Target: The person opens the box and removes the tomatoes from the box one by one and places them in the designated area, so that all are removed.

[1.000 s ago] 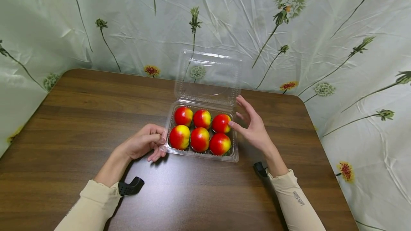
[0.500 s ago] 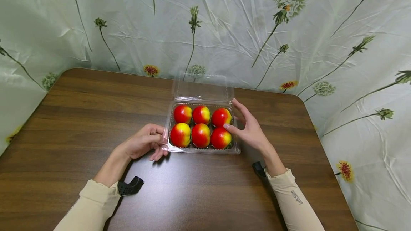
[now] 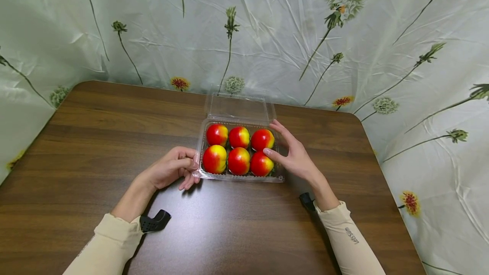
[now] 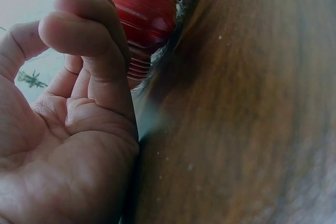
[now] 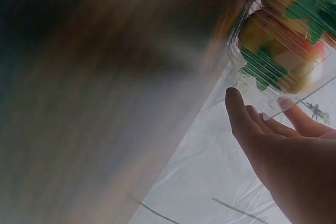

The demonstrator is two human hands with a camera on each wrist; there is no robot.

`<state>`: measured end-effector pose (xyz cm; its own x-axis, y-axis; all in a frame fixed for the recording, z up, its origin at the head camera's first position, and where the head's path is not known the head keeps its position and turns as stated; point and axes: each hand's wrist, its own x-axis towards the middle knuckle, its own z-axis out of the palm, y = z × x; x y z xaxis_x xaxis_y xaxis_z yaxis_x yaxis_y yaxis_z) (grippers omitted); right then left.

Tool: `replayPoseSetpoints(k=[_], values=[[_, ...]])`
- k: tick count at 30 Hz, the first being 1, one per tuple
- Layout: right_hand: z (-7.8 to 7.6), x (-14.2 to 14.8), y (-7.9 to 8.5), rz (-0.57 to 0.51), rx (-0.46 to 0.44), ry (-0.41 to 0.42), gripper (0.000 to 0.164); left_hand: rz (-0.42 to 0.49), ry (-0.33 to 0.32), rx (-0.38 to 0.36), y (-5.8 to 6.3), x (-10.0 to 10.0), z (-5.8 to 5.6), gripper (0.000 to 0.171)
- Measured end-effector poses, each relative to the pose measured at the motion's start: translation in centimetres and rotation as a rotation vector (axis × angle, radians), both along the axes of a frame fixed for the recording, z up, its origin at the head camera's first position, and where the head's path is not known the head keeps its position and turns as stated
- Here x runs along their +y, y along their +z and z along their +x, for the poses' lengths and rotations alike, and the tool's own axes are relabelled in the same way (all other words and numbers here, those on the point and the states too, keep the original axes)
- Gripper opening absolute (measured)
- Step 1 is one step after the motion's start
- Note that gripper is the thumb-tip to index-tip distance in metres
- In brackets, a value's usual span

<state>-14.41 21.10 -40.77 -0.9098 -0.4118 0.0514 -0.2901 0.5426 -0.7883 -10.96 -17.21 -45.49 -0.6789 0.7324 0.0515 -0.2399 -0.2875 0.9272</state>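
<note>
A clear plastic clamshell box [image 3: 240, 178] stands on the table in the head view, its transparent lid [image 3: 240, 107] folded back from the far side. Round, glossy red-and-yellow fruits [image 3: 238, 161] fill its base in two rows; green star-shaped leaves [image 5: 310, 11] show beneath them through the plastic in the right wrist view. My left hand [image 3: 172, 168] pinches the near left edge of the box between thumb and fingers. At the right side, my right hand [image 3: 296, 154] has its fingers extended along the wall, the thumb over the rim by a front fruit. Contact of each right fingertip is unclear.
The box stands on a brown wood-grain table [image 3: 114, 130], around mid-width. Behind and beside the table hangs a pale curtain [image 3: 160, 37] with dandelion prints. Black straps [image 3: 155, 221] sit on both wrists below cream sleeves.
The upright lid has tipped farther back, away from me. The front right of the box has shifted slightly away, and my right hand has come a little left. My left hand keeps its hold.
</note>
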Motion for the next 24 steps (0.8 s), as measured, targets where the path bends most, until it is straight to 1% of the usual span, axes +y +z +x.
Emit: replayPoseSetpoints(k=[11, 18, 24], values=[[0.03, -0.05, 0.04, 0.035, 0.015, 0.003, 0.07, 0.005, 0.013, -0.001, 0.15, 0.04, -0.01, 0.022], [0.24, -0.16, 0.26, 0.054, 0.019, 0.002, 0.07, 0.011, 0.02, 0.002, 0.07, 0.09, -0.12, 0.023], [0.52, -0.41, 0.31, 0.047, 0.008, 0.005, 0.07, 0.004, 0.058, 0.016, 0.27, 0.15, -0.17, 0.025]])
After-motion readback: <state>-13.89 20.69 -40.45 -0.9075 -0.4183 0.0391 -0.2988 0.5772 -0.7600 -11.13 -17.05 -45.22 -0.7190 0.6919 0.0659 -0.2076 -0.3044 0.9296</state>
